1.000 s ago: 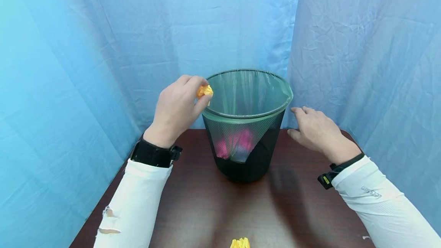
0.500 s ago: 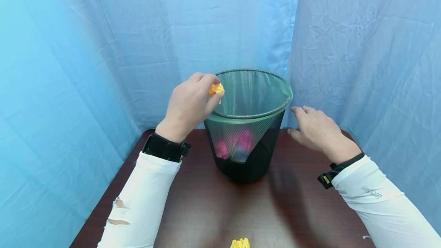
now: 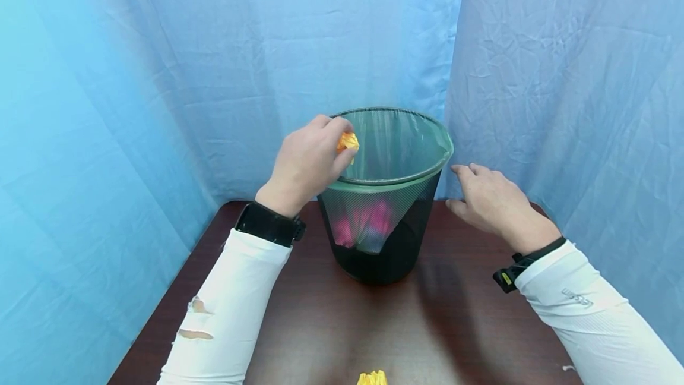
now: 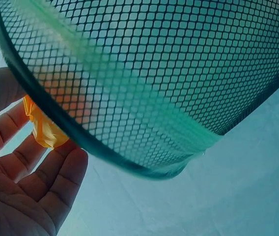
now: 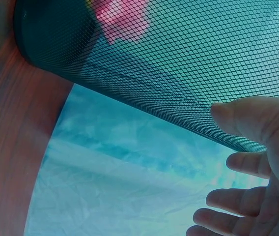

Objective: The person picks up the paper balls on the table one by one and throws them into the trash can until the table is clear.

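My left hand [image 3: 310,156] pinches a crumpled orange-yellow paper ball [image 3: 348,142] over the left side of the mesh wastebasket's mouth. In the left wrist view the same paper ball [image 4: 48,130] shows between thumb and fingers, partly behind the basket rim [image 4: 75,132]. The black mesh wastebasket [image 3: 411,236] stands upright with a green bag lining folded over its rim. Pink crumpled pieces [image 3: 376,218] show through its wall. To the right of the basket my right hand [image 3: 494,204] hovers with fingers extended, holding nothing; in the right wrist view its fingers [image 5: 237,202] are spread near the mesh.
Another yellow crumpled paper [image 3: 372,378] lies on the dark wooden table [image 3: 299,325] at the near edge of the head view. Blue cloth curtains [image 3: 240,46] enclose the left, back and right sides. A small white scrap [image 3: 569,368] lies at the right.
The left hand has moved rightward with the paper ball, from the basket's left rim to over its mouth. The right hand has stayed in place.
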Demonstrator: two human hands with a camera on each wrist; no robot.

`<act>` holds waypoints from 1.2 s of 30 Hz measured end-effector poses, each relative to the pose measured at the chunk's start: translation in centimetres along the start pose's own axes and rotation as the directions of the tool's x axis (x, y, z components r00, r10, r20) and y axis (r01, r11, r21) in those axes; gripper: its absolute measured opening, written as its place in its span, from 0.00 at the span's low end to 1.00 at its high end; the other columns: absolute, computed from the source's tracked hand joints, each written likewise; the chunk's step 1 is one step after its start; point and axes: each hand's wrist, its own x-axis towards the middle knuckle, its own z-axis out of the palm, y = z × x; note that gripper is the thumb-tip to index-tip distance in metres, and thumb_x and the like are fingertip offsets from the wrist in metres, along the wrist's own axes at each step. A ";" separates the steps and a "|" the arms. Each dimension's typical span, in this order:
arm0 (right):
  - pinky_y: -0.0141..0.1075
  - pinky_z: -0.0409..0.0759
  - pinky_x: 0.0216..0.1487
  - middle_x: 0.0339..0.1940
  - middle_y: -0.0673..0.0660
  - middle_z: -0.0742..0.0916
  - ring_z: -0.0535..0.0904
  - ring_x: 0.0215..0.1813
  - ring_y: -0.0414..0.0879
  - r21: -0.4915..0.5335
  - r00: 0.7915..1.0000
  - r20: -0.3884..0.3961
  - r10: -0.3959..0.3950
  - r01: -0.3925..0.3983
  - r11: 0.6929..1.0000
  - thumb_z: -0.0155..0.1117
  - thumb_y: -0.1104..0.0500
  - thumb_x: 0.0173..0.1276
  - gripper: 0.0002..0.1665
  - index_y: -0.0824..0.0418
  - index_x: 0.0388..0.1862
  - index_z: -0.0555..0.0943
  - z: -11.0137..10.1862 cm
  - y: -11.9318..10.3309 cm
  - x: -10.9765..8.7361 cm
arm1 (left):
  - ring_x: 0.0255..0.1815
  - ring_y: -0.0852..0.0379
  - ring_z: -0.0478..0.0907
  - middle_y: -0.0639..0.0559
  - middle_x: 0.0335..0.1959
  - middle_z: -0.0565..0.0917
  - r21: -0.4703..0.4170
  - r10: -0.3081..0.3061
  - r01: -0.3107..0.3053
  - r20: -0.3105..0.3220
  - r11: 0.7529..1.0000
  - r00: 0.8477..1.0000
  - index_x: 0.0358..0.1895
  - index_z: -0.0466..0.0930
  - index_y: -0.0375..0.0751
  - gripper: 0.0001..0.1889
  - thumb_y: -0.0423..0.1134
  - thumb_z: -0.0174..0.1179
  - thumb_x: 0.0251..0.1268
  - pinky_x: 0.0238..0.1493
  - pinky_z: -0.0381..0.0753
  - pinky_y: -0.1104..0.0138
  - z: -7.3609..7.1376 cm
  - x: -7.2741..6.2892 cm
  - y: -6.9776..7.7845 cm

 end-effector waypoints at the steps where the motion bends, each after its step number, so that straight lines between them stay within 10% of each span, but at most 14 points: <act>1: 0.70 0.75 0.62 0.74 0.75 0.71 0.72 0.69 0.76 0.000 1.000 0.000 -0.001 0.001 1.000 0.66 0.49 0.72 0.44 0.69 0.78 0.64 0.0 0.0 0.0 | 0.39 0.52 0.83 0.45 0.47 0.86 -0.001 -0.003 0.003 0.009 1.000 1.000 0.56 0.82 0.42 0.16 0.44 0.66 0.72 0.37 0.88 0.63 0.1 0.0 0.0; 36: 0.70 0.74 0.64 0.75 0.75 0.72 0.71 0.70 0.75 0.020 1.000 -0.007 0.002 -0.002 1.000 0.66 0.50 0.72 0.43 0.68 0.78 0.65 0.1 -0.4 -0.1 | 0.54 0.51 0.84 0.45 0.59 0.85 -0.004 -0.045 0.046 0.109 0.999 0.993 0.66 0.78 0.43 0.22 0.45 0.65 0.74 0.42 0.89 0.61 0.8 0.2 0.1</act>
